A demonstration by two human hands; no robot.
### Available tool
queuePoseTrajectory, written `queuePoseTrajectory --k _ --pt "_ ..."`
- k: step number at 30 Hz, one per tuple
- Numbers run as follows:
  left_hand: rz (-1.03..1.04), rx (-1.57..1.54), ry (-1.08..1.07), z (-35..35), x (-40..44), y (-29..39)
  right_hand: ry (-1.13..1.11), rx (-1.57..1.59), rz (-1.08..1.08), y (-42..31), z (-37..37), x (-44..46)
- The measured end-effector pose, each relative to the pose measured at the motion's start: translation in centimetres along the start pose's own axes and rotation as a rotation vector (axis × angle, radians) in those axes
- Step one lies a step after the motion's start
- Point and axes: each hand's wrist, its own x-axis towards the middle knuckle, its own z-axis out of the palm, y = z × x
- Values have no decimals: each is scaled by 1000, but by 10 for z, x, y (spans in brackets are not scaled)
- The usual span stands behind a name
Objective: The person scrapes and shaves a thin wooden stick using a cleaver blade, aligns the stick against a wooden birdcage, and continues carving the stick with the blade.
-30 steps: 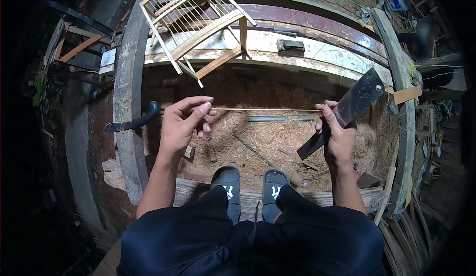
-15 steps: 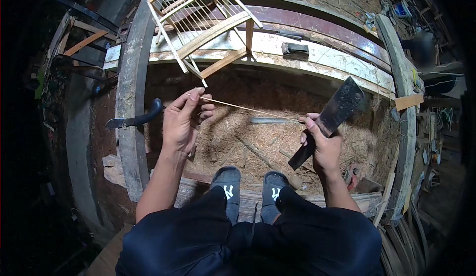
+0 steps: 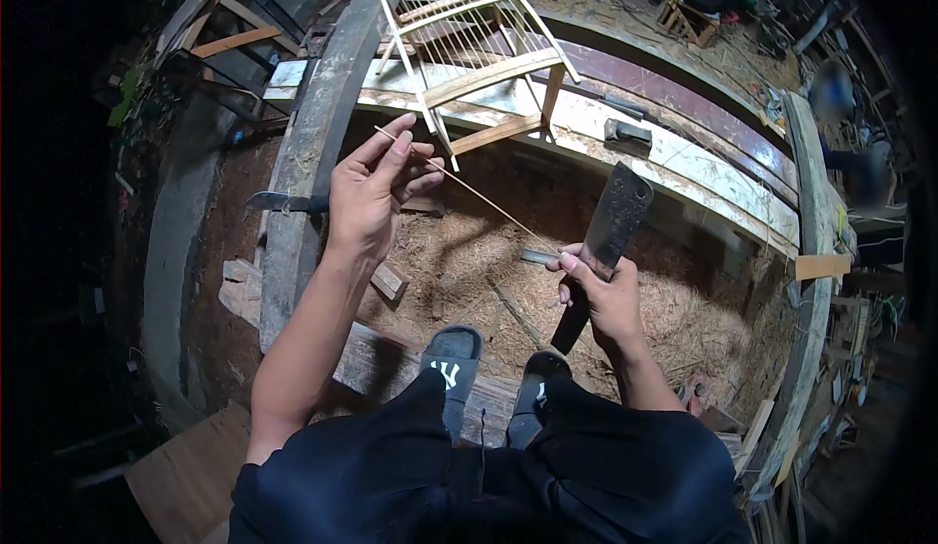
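While the thin stick [image 3: 479, 194] ran nearly level between the hands a second ago, it now slants from 10 o'clock down toward 4, just above the middle. The left hand [image 3: 366, 197], at 10 o'clock, pinches it between thumb and fingers, its tip poking out beyond them. The right hand [image 3: 604, 295], at 4 o'clock, has come closer to the left; it grips the cleaver [image 3: 620, 214] and keeps the stick's lower end at its fingertips. The blade, pointing toward 1 o'clock, stands steeper than before. The slatted frame [image 3: 489, 78] has shifted in view from 11 to 12 o'clock.

The middle of the cleaver's handle is covered by the fingers, and I cannot tell whether the stick touches the blade. At 9 o'clock, the knife [image 3: 278, 201] shows its blade, but its curved handle, visible earlier, is mostly behind the left hand. Right-hand fingers partly cover the grey strip [image 3: 538, 257].
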Motion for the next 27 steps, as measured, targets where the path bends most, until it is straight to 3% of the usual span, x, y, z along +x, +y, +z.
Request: queuePoseTrajectory --k 10,16,19,22,27 --pt "13 69 -12 32 20 40 -53 -50 -61 -41 8 -3" --pt "-41 107 -147 23 54 75 -132 -150 -87 -74 25 5" --pt "-143 217 -162 7 77 106 -267 -294 102 -104 36 21" --pt "-178 221 -166 -12 100 111 -252 -370 228 -123 59 33" --pt "-163 83 -153 -31 130 92 -239 -545 139 -94 78 71"
